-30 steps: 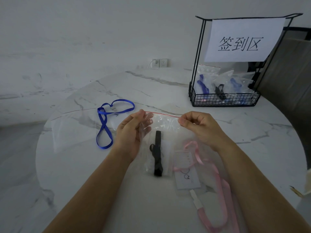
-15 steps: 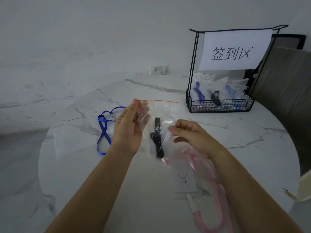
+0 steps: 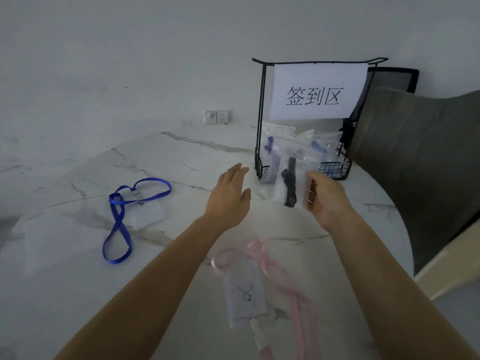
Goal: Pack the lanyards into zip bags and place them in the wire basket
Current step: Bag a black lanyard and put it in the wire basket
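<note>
My right hand [image 3: 327, 198] grips a clear zip bag [image 3: 292, 181] with a black lanyard [image 3: 289, 181] inside, held upright just in front of the black wire basket [image 3: 335, 170]. The basket holds several bagged lanyards. My left hand [image 3: 230, 196] hovers beside the bag, fingers straight, holding nothing. On the white marble table [image 3: 181, 157] a blue lanyard [image 3: 122, 216] with a clear card holder lies at the left. A pink lanyard [image 3: 291, 289] with a white card [image 3: 246, 294] lies near me.
A paper sign with printed characters [image 3: 317, 92] hangs on the basket's tall frame. A dark chair back [image 3: 420, 162] stands close to the table's right edge. A wall socket [image 3: 217, 116] sits behind the table.
My left hand has let go of the bag and opened. My right hand has carried the bagged black lanyard up and to the right, toward the basket.
</note>
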{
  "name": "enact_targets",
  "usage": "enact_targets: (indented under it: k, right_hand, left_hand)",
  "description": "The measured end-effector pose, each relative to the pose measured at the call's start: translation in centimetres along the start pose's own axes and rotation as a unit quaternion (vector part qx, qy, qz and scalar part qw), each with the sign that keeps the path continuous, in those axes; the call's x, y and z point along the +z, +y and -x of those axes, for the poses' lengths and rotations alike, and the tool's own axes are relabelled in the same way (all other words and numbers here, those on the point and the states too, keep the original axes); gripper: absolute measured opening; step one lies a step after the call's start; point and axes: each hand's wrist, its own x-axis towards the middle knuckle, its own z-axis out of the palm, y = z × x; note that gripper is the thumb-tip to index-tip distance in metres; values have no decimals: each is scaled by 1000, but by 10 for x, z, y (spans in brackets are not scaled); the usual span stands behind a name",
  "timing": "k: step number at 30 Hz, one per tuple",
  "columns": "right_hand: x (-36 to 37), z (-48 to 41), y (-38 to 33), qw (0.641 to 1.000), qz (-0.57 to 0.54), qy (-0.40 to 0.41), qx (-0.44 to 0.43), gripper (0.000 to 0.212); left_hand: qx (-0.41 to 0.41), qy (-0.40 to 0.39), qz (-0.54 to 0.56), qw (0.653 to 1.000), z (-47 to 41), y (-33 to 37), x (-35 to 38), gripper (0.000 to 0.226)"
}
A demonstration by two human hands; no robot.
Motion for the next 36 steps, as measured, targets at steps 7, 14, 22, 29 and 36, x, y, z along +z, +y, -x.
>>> enact_targets:
  k: [7,14,22,29,36]
  right_hand:
    - [-35,-32,-23,997,38,53,-28,20]
    - [-35,-95,-47,983,118,98,-101,37]
    - [-6,-138,-49,922,277,118,-243,35]
    - [8,-163,-38,878,426,74,-204,37]
    - [2,-167,-32,799,533,119,-252,39]
  left_hand:
    - [86,-83,-206,971,-54,15,44,54]
    - [105,-58,-210,970,-56,-7,50,46]
    - [72,-21,-187,979,-44,-6,61,54]
    - [67,-1,-149,987,-48,-17,65,54]
    - [22,93,-52,994,-45,-19,62,38]
